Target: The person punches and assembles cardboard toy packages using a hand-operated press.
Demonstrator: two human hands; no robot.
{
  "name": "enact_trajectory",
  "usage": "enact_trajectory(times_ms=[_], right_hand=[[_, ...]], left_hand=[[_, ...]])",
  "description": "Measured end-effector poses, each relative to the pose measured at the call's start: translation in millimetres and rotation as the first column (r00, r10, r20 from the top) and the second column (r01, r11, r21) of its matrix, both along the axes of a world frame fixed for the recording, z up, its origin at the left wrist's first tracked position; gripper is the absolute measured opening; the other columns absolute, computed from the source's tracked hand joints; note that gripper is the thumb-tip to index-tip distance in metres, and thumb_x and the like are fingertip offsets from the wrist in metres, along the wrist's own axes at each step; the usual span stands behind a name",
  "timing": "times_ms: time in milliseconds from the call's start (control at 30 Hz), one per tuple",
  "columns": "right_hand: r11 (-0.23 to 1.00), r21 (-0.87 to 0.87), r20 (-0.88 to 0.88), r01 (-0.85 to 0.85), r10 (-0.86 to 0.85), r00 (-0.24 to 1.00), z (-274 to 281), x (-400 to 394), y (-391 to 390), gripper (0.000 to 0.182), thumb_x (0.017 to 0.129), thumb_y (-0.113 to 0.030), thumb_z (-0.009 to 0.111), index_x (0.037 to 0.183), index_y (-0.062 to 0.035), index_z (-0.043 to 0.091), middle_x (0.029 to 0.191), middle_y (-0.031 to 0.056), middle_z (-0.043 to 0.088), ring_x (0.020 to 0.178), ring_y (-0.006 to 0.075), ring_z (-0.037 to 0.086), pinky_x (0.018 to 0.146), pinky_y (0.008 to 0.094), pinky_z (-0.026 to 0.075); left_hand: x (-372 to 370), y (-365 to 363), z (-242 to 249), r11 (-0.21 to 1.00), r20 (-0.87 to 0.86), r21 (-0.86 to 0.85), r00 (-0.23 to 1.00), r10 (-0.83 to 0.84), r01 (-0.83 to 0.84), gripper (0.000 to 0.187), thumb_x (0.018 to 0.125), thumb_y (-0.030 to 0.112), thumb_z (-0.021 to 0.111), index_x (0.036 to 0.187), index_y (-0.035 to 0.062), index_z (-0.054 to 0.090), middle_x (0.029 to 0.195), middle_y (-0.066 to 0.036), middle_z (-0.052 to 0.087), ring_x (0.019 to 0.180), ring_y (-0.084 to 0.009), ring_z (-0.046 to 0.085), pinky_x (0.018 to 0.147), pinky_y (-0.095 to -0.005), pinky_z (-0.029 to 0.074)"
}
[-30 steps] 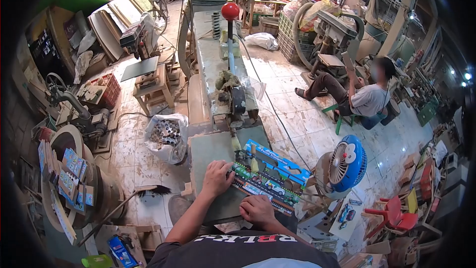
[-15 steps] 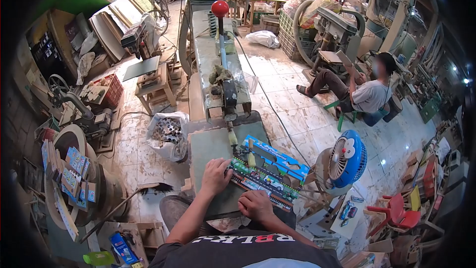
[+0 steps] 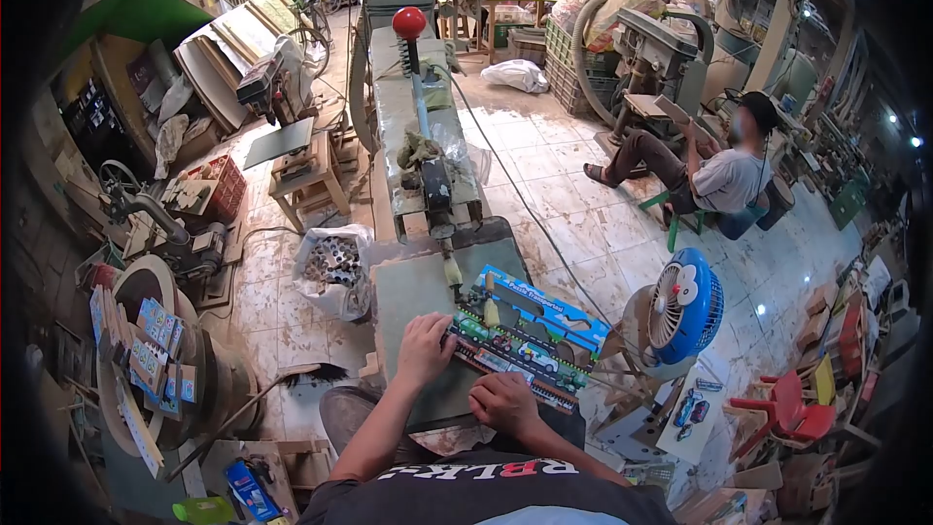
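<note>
Co-worker's (image 3: pixel 731 183) panel (image 3: pixel 671 108) has been tipped flatter; transport puzzle (image 3: pixel 530 348), unshifted over counter's (image 3: pixel 413 284) right edge, is touched by left hand (image 3: pixel 426 342), right hand (image 3: pixel 503 400); grips unclear.

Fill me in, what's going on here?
The camera wearer's left hand is at the left end of a printed puzzle board, and the right hand is curled at its near edge. The board lies on a machine table. Off to the right, a co-worker sits holding a flat piece.
</note>
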State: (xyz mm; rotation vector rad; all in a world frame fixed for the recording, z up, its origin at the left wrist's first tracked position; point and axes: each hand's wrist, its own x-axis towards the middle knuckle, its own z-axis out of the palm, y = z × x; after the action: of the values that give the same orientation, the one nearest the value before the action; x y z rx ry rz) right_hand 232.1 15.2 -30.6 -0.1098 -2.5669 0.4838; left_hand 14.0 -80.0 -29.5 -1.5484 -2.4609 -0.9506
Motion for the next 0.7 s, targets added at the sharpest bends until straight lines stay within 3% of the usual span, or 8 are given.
enact_trajectory(times_ms=[700], right_hand=[[1.000, 0.013, -0.037, -0.005, 0.005, 0.999, -2.8, -0.4, 0.7, 0.010, 0.090, -0.023, 0.077, 0.090, -0.0152, 0.071, 0.098, -0.0013, 0.068, 0.096, 0.0182, 0.069, 0.085, 0.0381, 0.049]], left_hand=[[-1.2, 0.4, -4.7, 1.000, -0.020, 0.016, 1.000, 0.019, -0.019, 0.040, 0.095, 0.023, 0.074, 0.132, 0.0064, 0.069, 0.127, -0.012, 0.070, 0.126, -0.0346, 0.063, 0.113, -0.0488, 0.045]])
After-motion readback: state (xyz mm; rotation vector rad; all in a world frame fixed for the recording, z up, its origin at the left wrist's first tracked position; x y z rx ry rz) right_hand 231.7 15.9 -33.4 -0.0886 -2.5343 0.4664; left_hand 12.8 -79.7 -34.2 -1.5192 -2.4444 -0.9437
